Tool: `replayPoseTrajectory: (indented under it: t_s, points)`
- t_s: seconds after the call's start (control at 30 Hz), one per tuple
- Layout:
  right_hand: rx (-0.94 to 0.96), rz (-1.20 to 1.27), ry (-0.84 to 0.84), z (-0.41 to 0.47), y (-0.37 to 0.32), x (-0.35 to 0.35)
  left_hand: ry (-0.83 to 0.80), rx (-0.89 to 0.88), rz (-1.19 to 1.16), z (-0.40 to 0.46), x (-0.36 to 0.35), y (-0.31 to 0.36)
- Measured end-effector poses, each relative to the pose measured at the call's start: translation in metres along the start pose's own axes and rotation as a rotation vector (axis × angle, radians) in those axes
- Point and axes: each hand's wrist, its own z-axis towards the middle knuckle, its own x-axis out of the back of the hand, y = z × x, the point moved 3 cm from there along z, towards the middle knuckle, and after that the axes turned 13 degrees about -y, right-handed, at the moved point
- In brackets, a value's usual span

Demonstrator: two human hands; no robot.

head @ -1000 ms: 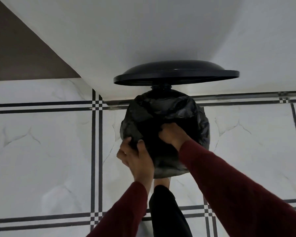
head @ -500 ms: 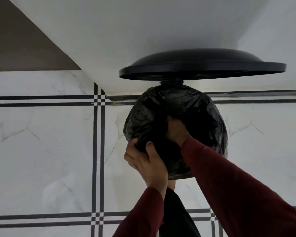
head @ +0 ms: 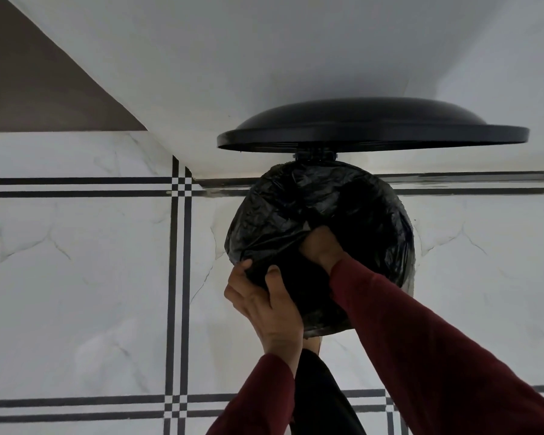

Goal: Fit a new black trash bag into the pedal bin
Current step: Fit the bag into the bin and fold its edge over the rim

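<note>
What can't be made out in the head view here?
- Bin body and rim: covered by the trash bag.
- Right hand fingers: buried in the bag's folds.
- Pedal: hidden behind the bin, the left hand and the leg.
- Lid underside: seen edge-on.

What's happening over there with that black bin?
A person is lining a pedal bin with a black trash bag. The lid stands open against the white wall. The left hand pinches the bag's edge at the near rim, while the right hand pushes down inside the bag. The plastic already drapes over most of the rim, though it looks crumpled.
</note>
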Motion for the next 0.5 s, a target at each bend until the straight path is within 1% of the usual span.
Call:
replayPoseTrajectory:
  t_s: [0.1, 0.17, 0.27, 0.3, 0.4, 0.43, 0.5]
  points:
    - [0.011, -0.052, 0.028, -0.002, 0.006, 0.003, -0.03, -0.025, 0.052, 0.003, 0.005, 0.004]
    - [0.032, -0.182, 0.044, -0.009, 0.007, 0.006, -0.016, -0.068, 0.169, 0.008, 0.011, 0.007]
    - [0.013, -0.355, 0.044, -0.019, 0.004, 0.007, 0.012, -0.153, 0.363, 0.017, 0.02, 0.012]
    - [0.025, -0.367, 0.039, -0.02, 0.002, 0.007, 0.01, -0.169, 0.411, 0.019, 0.023, 0.015]
    - [0.121, -0.179, -0.024, -0.018, -0.009, 0.006, -0.009, -0.191, 0.5, 0.028, 0.026, 0.022]
    - [0.135, -0.103, -0.071, -0.017, -0.01, 0.006, -0.033, -0.19, 0.465, 0.031, 0.027, 0.023]
    - [0.153, 0.055, -0.185, -0.016, -0.01, 0.004, -0.098, -0.153, 0.306, 0.037, 0.028, 0.025]
